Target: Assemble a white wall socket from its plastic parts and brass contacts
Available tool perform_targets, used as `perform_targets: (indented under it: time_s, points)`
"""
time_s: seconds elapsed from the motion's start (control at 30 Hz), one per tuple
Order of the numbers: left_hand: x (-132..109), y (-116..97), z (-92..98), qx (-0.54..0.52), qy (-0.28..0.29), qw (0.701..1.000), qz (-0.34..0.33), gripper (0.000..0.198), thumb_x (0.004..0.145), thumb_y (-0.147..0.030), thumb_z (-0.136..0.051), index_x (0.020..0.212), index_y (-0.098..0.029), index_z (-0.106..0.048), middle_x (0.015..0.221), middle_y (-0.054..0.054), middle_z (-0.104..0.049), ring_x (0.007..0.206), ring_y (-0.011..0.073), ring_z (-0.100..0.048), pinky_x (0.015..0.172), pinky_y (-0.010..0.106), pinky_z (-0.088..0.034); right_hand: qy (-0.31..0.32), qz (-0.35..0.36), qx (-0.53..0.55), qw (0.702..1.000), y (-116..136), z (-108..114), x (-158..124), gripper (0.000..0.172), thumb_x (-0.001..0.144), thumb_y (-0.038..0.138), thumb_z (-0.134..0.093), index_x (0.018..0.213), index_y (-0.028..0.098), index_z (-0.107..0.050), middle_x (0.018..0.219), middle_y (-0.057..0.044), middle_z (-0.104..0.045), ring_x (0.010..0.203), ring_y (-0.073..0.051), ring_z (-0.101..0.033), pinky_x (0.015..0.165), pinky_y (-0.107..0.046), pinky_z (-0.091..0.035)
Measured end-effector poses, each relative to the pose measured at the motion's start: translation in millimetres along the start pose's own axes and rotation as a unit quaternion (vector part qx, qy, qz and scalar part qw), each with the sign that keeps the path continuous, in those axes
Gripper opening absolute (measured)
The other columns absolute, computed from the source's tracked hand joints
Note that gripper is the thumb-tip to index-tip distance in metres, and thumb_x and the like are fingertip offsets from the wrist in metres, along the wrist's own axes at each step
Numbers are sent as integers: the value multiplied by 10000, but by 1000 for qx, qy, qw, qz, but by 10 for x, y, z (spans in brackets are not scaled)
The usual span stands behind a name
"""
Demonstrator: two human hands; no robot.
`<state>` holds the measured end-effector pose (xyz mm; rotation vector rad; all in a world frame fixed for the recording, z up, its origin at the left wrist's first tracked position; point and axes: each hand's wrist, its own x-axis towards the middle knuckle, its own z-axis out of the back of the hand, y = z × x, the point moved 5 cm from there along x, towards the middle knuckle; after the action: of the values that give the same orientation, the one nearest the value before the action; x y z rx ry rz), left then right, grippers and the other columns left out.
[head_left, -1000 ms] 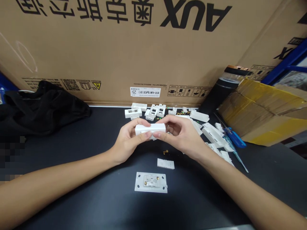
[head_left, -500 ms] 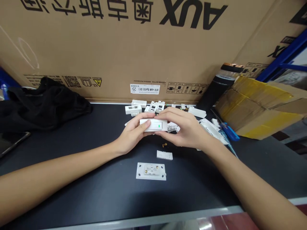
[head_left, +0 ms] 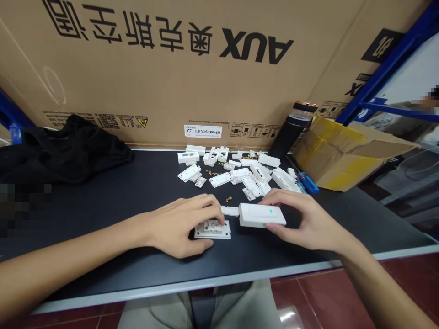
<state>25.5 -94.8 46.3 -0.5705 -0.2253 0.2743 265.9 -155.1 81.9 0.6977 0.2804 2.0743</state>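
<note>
Holding your hands well apart here: your left hand [head_left: 181,224] lies palm-down w/ fingertips on a flat white plastic faceplate with brass contacts [head_left: 212,234], not clamped on it. Your right hand [head_left: 302,220] pinches a long white plastic switch housing with a small green mark [head_left: 260,214], fingers on the far edge, thumb underneath. The housing sits low, just right of the faceplate; can't tell if it touches the matte black tabletop [head_left: 103,224] or hovers just above it.

Main risks, as you work:
- Housing held by one end only, so a slack pinch could drop it on the plate & chip an edge.
- Pressing unevenly w/ your left could skid the plate or unseat its contacts.
- A narrow white plastic strip [head_left: 229,210] lies btwn your hands, right by the plate. Swing the housing across & you could catch it.
- Loose small brass parts [head_left: 228,199] are scattered just beyond, easy to lose on the dark top if your wrist or sleeve brushes them.
- The heap of white plastic switch pcs [head_left: 240,176] has many look-alikes, so parts could get mixed up if you reach in fast.
- A blue-handled screwdriver [head_left: 308,183] lies past the heap, by your right side; reaching across could knock pcs loose.
</note>
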Motion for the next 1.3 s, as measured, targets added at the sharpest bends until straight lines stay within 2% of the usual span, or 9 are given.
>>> perform_targets:
  time_s: [0.27,0.4,0.5,0.6,0.73,0.93,1.07,1.17,1.3]
  points:
    - [-151,55,90,18,71,993,91,447,865,-338,-688,1301,-277,-611,1304,63,-510,817,157,-618,754,284,-484,74,-107,26,991,70,-343,-113,177,869,304,-701,1021,215,-686,949,-32,-740,792,-185,-671,688,-303,-511]
    - [-219,78,228,-3,116,983,145,403,1021,-497,-500,1312,-252,-634,1270,70,-545,966,181,-624,894,286,-486,83,-114,11,990,140,-455,-49,228,887,345,-692,1075,217,-676,1037,-40,-729,886,-197,-669,776,-321,-504]
    - [-247,149,320,4,126,979,159,402,1089,-370,-330,1320,-244,-634,1246,72,-589,1157,214,-581,1054,319,-418,82,-111,-5,990,147,-506,2,323,919,374,-662,1202,219,-648,1159,-64,-708,1021,-226,-661,892,-363,-502]
    - [-238,232,349,11,123,984,125,406,1004,-169,-421,1367,-235,-589,1292,82,-581,1187,226,-562,1067,330,-419,82,-109,-35,990,107,-546,51,329,946,360,-621,1246,224,-633,1195,-79,-683,1088,-249,-639,953,-402,-489]
    - [-186,313,273,8,128,990,54,674,823,-38,-565,1447,-285,-509,1357,69,-524,1263,241,-518,1122,356,-404,78,-119,-73,987,-5,-559,107,271,942,341,-614,1171,197,-636,1139,-95,-663,1058,-267,-629,925,-427,-498]
    - [-99,372,190,-18,61,998,-16,484,819,-244,-776,1241,-201,-542,1383,116,-514,1290,275,-490,1122,398,-420,28,-96,-24,995,-108,-456,100,221,975,350,-595,1144,209,-610,1075,-75,-672,942,-226,-641,841,-378,-516]
    - [-70,456,126,-51,56,997,-13,637,837,-307,-807,1386,-227,-494,1341,103,-601,1120,230,-576,999,355,-494,-1,-83,64,995,-112,-403,32,208,987,342,-599,1170,246,-582,1084,-45,-657,924,-191,-647,825,-332,-535]
    - [-33,503,95,-79,46,996,-20,578,878,-364,-794,1380,-245,-533,1228,67,-674,1039,199,-597,956,318,-501,6,-85,117,989,-108,-429,-9,212,968,303,-628,1163,256,-560,1055,-36,-630,916,-179,-650,831,-320,-554]
    - [41,490,55,-46,60,996,-49,660,866,-492,-795,1423,-248,-537,1337,94,-613,1189,240,-584,1048,347,-460,12,-80,127,989,-94,-448,-27,246,924,237,-667,1141,256,-554,1067,-38,-617,940,-178,-649,861,-320,-571]
